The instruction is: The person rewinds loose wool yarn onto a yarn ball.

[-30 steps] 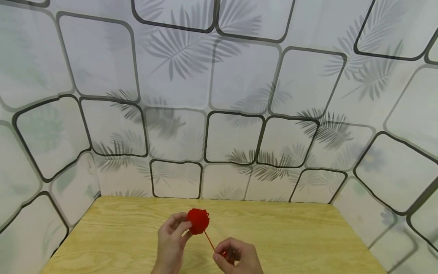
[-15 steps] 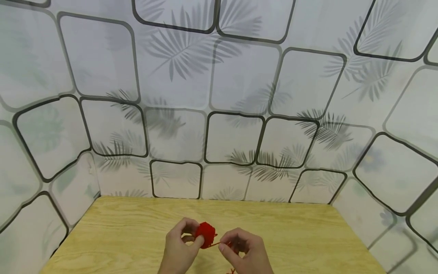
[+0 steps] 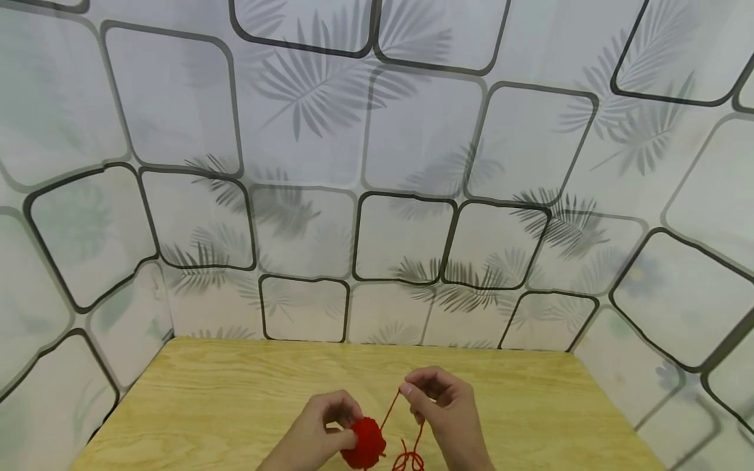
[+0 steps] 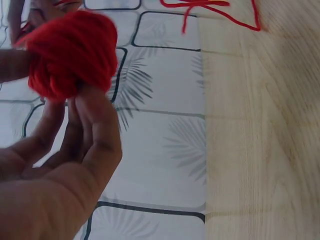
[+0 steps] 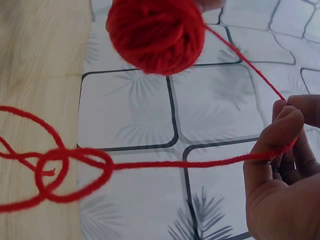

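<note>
My left hand (image 3: 326,428) holds a ball of red yarn (image 3: 366,445) between thumb and fingers, near the front of the table. In the left wrist view the yarn ball (image 4: 75,55) sits at the fingertips, its wound strands showing. Up and to the right, my right hand (image 3: 444,402) pinches the yarn strand (image 3: 390,411) between thumb and forefinger. That strand runs taut from the ball to the pinch. From the right hand (image 5: 285,150) the loose tail (image 5: 180,164) leads to a looped tangle (image 5: 75,172) over the tabletop.
The pale wood-grain table (image 3: 247,373) spans the lower part of the head view. Behind it and at both sides hang white sheets (image 3: 406,131) printed with dark rounded squares and grey leaves.
The yarn ball and left hand have moved down and right, toward me. My right hand has risen with the strand, which now slants upward from the ball; the loose loops have come into view below.
</note>
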`<action>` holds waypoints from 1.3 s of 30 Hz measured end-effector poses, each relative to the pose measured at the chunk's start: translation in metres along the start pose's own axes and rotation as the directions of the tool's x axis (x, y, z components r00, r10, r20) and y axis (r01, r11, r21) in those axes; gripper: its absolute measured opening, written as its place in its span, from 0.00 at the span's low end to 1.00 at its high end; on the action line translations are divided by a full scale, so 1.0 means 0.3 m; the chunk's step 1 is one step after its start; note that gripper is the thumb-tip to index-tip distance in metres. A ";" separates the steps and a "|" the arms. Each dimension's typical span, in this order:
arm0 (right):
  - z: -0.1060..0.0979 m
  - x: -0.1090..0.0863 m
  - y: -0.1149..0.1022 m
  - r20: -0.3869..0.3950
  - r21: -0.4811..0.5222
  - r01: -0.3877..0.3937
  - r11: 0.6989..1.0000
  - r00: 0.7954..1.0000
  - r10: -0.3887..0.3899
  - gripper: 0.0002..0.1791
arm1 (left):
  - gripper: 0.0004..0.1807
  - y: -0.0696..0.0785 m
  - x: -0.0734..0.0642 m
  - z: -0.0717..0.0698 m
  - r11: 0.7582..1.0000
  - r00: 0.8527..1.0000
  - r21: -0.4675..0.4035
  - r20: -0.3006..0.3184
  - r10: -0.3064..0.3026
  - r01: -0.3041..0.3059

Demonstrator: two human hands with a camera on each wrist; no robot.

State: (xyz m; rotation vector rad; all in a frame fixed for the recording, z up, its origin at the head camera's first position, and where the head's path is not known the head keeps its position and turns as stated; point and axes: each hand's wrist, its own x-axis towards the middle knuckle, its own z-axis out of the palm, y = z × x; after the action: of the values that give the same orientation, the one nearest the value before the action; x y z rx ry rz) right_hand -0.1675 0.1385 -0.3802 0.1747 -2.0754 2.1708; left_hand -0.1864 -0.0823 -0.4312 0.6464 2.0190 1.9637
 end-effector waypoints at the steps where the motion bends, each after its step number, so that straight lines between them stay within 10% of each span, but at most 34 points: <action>1: -0.002 0.004 0.004 0.000 0.014 -0.002 1.000 1.000 0.002 0.08 | 0.10 0.000 -0.002 -0.004 0.999 0.999 -0.028 0.044 0.018 -0.017; 5: -0.007 0.016 0.031 0.010 0.055 0.011 0.998 1.000 -0.012 0.08 | 0.13 0.006 -0.015 -0.010 0.970 0.972 -0.236 0.210 0.107 -0.056; 8: -0.005 0.021 0.054 0.028 0.069 0.001 0.998 1.000 -0.002 0.09 | 0.13 0.009 -0.021 -0.010 0.902 0.936 -0.428 0.292 0.195 -0.055; 16: 0.006 0.011 0.109 0.105 0.033 -0.091 0.995 0.991 0.087 0.10 | 0.23 0.020 -0.027 -0.007 0.722 0.889 -0.691 0.306 0.342 -0.040; 26: 0.027 -0.032 0.163 0.192 -0.077 -0.166 0.983 0.965 0.178 0.12 | 0.22 0.047 -0.031 0.006 0.605 0.957 -0.778 0.015 0.288 -0.170; 30: 0.042 -0.057 0.156 0.217 -0.114 -0.142 0.983 0.962 0.165 0.11 | 0.16 0.045 -0.016 0.026 0.685 0.957 -0.671 -0.243 0.157 -0.283; 35: 0.054 -0.083 0.131 0.265 -0.183 -0.016 0.983 0.962 0.065 0.10 | 0.08 0.040 0.001 0.059 0.884 0.850 -0.389 -0.526 0.017 -0.259; 39: 0.058 -0.093 0.110 0.293 -0.186 0.055 0.981 0.956 0.002 0.08 | 0.13 0.027 0.008 0.080 0.969 0.790 -0.165 -0.611 0.047 -0.185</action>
State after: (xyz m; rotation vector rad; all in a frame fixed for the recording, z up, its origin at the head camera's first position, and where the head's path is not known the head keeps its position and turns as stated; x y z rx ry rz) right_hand -0.1458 0.1194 -0.4166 0.5293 -2.4073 2.0143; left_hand -0.1759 -0.0602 -0.4243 0.0799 2.0595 2.6815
